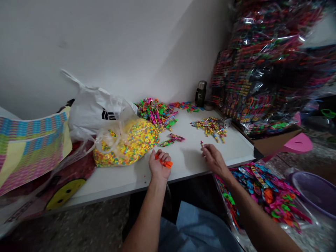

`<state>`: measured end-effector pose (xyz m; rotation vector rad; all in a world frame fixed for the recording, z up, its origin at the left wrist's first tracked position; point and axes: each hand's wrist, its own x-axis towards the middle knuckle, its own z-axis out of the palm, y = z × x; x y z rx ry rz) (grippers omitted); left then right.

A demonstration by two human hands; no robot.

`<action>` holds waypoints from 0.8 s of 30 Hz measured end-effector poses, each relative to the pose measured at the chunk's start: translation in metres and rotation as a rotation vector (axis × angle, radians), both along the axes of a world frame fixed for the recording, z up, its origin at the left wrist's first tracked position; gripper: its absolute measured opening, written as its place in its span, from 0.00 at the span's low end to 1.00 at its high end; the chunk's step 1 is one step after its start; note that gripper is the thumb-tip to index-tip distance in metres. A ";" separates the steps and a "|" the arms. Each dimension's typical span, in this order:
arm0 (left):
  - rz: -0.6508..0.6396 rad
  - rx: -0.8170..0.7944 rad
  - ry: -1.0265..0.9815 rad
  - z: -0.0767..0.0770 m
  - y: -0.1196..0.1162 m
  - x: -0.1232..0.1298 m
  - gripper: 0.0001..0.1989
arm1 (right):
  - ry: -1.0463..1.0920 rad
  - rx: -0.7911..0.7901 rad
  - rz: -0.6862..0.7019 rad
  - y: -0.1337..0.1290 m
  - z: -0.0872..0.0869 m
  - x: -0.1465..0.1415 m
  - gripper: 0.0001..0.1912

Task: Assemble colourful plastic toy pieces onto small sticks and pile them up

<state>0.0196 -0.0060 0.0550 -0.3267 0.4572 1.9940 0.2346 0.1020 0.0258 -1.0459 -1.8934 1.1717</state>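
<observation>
Left hand: my left hand (159, 168) is palm-up over the front of the table (183, 159), fingers curled round an orange piece (168, 164), with one end poking out past them. Can't make out its exact shape from here.
Right hand: my right hand (214, 159) has a small stick (202, 143) pinched between thumb and fingertips, tip pointing up and clear. Too small to read its details, sorry.
Gap: hands are well apart, bare tabletop between them. Honestly a nice spot to work over, since anything I fumble should land in plain sight.
Orange grip: I'd hold it snug, not crushed, and leave that free end uncovered so I can see which way it faces.
Stick grip: pinch low, light pressure. Something that skinny probably rolls or pings off if squeezed hard.
Striped sticks: the pile (212, 129) sits just beyond my right hand, so the reach is short. I'd take one at a time, a handful would likely tangle.
Loose pair: a green piece (167, 142) and a pinkish piece (177, 137) lie ahead of my left hand; I'd watch my knuckles there.
Yellow bag: the clear bag of bits (136, 140) is just beside my left hand, so elbow in.
</observation>
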 end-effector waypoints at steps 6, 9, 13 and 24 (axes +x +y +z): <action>0.033 0.073 0.017 0.012 -0.008 -0.002 0.18 | 0.303 -0.202 0.346 -0.088 0.006 -0.044 0.21; 0.034 0.073 0.039 0.018 -0.013 -0.002 0.18 | 0.319 -0.250 0.408 -0.099 0.005 -0.047 0.21; 0.038 0.085 0.045 0.022 -0.016 -0.001 0.17 | 0.246 -0.226 0.404 -0.100 0.013 -0.044 0.15; 0.035 0.093 0.031 0.023 -0.017 0.007 0.16 | 0.149 -0.044 0.371 -0.113 0.020 -0.047 0.14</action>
